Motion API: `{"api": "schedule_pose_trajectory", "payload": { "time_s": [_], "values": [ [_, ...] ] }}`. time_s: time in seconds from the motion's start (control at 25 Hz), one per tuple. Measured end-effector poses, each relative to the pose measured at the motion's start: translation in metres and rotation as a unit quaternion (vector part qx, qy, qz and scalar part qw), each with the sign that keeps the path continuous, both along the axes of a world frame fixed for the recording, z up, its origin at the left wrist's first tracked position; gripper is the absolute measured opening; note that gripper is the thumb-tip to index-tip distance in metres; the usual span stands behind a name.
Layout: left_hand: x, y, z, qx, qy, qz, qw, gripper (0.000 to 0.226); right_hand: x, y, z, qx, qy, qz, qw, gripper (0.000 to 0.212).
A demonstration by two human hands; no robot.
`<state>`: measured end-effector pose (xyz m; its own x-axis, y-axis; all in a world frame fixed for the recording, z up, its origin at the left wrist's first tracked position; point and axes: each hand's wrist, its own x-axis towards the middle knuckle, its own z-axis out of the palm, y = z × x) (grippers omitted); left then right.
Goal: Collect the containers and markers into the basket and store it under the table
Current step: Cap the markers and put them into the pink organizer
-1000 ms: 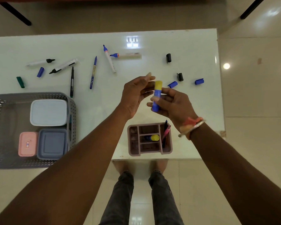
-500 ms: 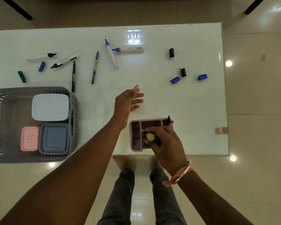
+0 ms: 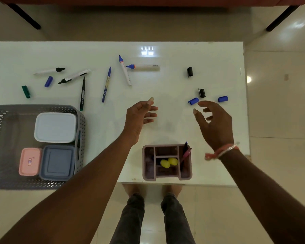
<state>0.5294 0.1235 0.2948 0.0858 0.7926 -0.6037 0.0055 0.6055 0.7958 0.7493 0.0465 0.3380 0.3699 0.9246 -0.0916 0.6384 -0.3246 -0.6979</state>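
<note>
Hovering beside a blue cap [image 3: 193,100] at three o'clock, the right hand [image 3: 217,124] spreads empty fingers; left hand [image 3: 139,115] hangs open. Markers [image 3: 106,84] lie at eleven, basket [image 3: 33,107] at nine. Next, likely: pinch that cap.

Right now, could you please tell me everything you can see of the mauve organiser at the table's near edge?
The organiser is a dusty-mauve, plastic-looking rectangular tray, split into several compartments. It stands flat on the white table at its near edge. Two yellow caps show in a middle compartment; a pink pen and a dark one lean in the right one. The left hand and right hand do not touch it.
</note>
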Motion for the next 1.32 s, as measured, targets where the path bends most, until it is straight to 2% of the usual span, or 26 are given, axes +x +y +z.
{"api": "schedule_pose_trajectory", "payload": {
  "time_s": [0.12, 0.24, 0.32, 0.4, 0.48, 0.6, 0.68, 0.76, 0.88, 1.0, 1.08, 1.16, 1.24, 1.32],
  "values": [
    [0.016, 0.015, 0.001, 0.025, 0.021, -0.043, 0.999, 0.033, 0.017, 0.044, -0.032, -0.078, -0.077, 0.085, 0.990, 0.035],
    [0.021, 0.029, -0.002, 0.112, 0.088, -0.065, 0.988, 0.030, 0.017, 0.070, -0.052, -0.140, -0.116, 0.158, 0.971, 0.037],
    [0.008, 0.041, -0.006, 0.194, 0.202, -0.055, 0.958, 0.032, 0.013, 0.075, -0.057, -0.142, -0.124, 0.153, 0.970, 0.030],
    [-0.017, 0.060, -0.010, 0.234, 0.333, 0.001, 0.913, 0.030, 0.008, 0.076, -0.059, -0.145, -0.094, 0.121, 0.978, 0.029],
    [-0.041, 0.078, -0.011, 0.219, 0.427, 0.034, 0.877, 0.024, 0.004, 0.073, -0.059, -0.155, -0.075, 0.101, 0.980, 0.033],
    [-0.051, 0.103, -0.010, 0.175, 0.509, -0.046, 0.841, 0.035, -0.003, 0.071, -0.056, -0.143, -0.073, 0.100, 0.982, 0.029],
    [-0.040, 0.119, -0.010, 0.135, 0.532, -0.082, 0.832, 0.047, -0.009, 0.074, -0.052, -0.117, -0.038, 0.101, 0.987, 0.023],
    [-0.030, 0.133, -0.012, 0.110, 0.551, -0.101, 0.821, 0.050, -0.018, 0.083, -0.046, -0.101, 0.018, 0.092, 0.990, 0.022],
    [-0.031, 0.143, -0.010, 0.082, 0.553, -0.116, 0.821, 0.037, -0.033, 0.101, -0.035, -0.084, 0.098, 0.058, 0.990, 0.024],
    [-0.043, 0.126, 0.001, 0.073, 0.536, -0.068, 0.838, 0.028, -0.047, 0.115, -0.021, -0.057, 0.168, 0.011, 0.984, 0.021],
    [-0.047, 0.098, 0.009, 0.125, 0.536, -0.075, 0.832, 0.020, -0.057, 0.125, -0.011, -0.040, 0.272, -0.029, 0.961, 0.021],
    [-0.050, 0.061, 0.011, 0.216, 0.527, -0.151, 0.808, 0.019, -0.065, 0.133, -0.001, -0.024, 0.346, -0.041, 0.937, 0.025],
    [-0.051, 0.034, 0.003, 0.284, 0.499, -0.217, 0.790, 0.022, -0.070, 0.138, 0.006, -0.008, 0.314, -0.018, 0.949, 0.025],
    [-0.049, 0.019, -0.006, 0.313, 0.475, -0.231, 0.789, 0.024, -0.072, 0.137, 0.011, 0.004, 0.248, -0.002, 0.969, 0.023]
  ]
}}
